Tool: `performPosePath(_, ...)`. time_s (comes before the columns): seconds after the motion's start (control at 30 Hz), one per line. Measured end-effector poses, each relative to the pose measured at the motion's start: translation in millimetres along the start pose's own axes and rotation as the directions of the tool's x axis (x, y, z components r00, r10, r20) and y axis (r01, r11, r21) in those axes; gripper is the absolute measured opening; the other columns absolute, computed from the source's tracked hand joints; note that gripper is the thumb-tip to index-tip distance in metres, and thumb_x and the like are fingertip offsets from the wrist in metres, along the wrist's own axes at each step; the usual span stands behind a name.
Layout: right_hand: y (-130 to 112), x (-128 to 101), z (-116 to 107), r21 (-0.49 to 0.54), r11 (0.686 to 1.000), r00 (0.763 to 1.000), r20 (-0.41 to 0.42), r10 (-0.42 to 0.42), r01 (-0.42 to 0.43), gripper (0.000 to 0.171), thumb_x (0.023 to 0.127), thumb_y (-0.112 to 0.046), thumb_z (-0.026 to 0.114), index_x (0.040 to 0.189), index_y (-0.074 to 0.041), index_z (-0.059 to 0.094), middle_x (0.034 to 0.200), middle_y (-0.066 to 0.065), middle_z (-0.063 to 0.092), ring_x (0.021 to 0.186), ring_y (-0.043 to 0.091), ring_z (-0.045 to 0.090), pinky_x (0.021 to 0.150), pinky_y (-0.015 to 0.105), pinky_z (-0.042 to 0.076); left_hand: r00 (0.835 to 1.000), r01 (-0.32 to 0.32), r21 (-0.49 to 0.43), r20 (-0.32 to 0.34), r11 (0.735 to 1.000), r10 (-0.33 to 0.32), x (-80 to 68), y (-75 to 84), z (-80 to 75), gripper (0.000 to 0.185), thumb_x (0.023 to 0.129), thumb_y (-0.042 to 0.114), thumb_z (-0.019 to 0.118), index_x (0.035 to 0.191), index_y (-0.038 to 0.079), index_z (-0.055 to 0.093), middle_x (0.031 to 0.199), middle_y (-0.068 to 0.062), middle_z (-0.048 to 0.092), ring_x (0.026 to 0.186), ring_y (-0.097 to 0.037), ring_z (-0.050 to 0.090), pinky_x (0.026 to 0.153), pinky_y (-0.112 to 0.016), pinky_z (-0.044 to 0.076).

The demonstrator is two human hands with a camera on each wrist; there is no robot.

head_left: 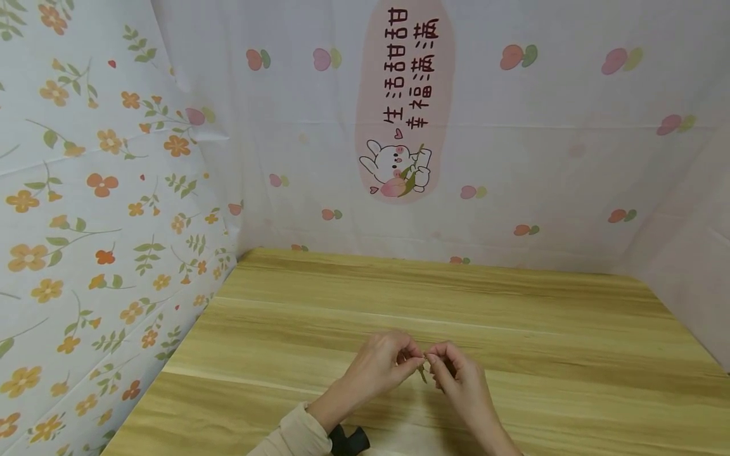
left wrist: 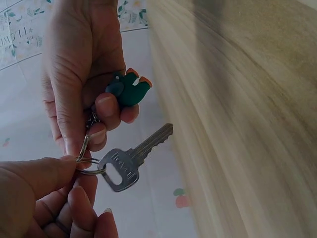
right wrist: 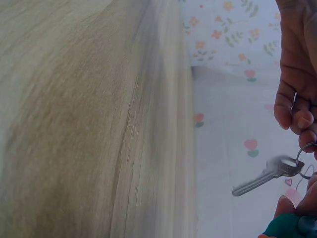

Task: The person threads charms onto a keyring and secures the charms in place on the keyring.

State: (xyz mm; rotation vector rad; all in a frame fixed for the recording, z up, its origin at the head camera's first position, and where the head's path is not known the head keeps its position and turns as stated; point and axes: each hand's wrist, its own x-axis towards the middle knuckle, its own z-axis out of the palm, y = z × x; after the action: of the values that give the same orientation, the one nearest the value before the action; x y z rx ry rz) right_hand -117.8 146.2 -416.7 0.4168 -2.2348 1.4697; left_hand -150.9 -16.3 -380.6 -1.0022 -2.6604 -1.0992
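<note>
Above the near middle of the wooden table, both hands met fingertip to fingertip over a small set of keys. The left hand had its fingers curled inward; in the left wrist view its thumb and forefinger pinched the split key ring at the rim. The right hand was likewise curled, its fingertips closed on the upper part of the same ring, with a green charm with orange tips tucked against the lower fingers. Neither hand was relaxed or spread; each grasped the ring from its own side, the two thumbs nearly touching.

A silver key hung from the ring between the hands, its blade slanting away from the fingers and its bow threaded on the wire. It dangled free above the table, touching no surface. In the right wrist view the key showed again below the curled fingers, with the charm at the lower edge.

A beige sleeve covered the left forearm, and a black strap sat just beside it. Patterned cloth with printed flowers and a cartoon rabbit walled the table on three sides.
</note>
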Motion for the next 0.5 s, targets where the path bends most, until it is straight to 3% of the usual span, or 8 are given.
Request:
performPosePath(0.3,-1.1,0.5,-7.1,0.078,0.977,0.98,0.038,0.196,-0.198,0.006,0.091,0.0,0.057,0.085,0.001,0.06,0.068,0.002,0.055,0.051,0.006,0.05,0.043,0.023,0.044,0.998,-0.058,-0.051,-0.015,0.997,0.057,-2.8,-3.0,4.2,0.005,0.088,0.016,0.066,0.086,0.011,0.067,0.084,0.004,0.065,0.071,0.005,0.054,0.063,-0.009,0.043)
performPosePath(0.37,-1.2,-0.2,-8.4,0.064,0.986,0.987,0.04,0.154,-0.157,0.006,0.09,0.001,0.058,0.084,-0.001,0.06,0.067,0.001,0.054,0.051,0.004,0.048,0.042,0.022,0.043,0.998,-0.066,-0.055,0.0,0.996,0.066,-3.2,-2.7,4.2,0.005,0.088,0.016,0.066,0.086,0.011,0.067,0.084,0.004,0.065,0.071,0.005,0.053,0.063,-0.009,0.043)
performPosePath(0.5,-0.7,-1.9,-8.6,-0.033,0.998,0.999,0.029,-0.045,0.046,0.015,0.084,0.009,0.061,0.081,-0.005,0.059,0.064,0.001,0.054,0.052,-0.002,0.043,0.041,0.02,0.039,0.997,-0.058,-0.032,0.042,0.998,0.06,-3.2,-0.5,3.7,0.008,0.088,0.018,0.067,0.081,0.013,0.066,0.078,0.007,0.063,0.066,0.007,0.05,0.057,-0.008,0.04)
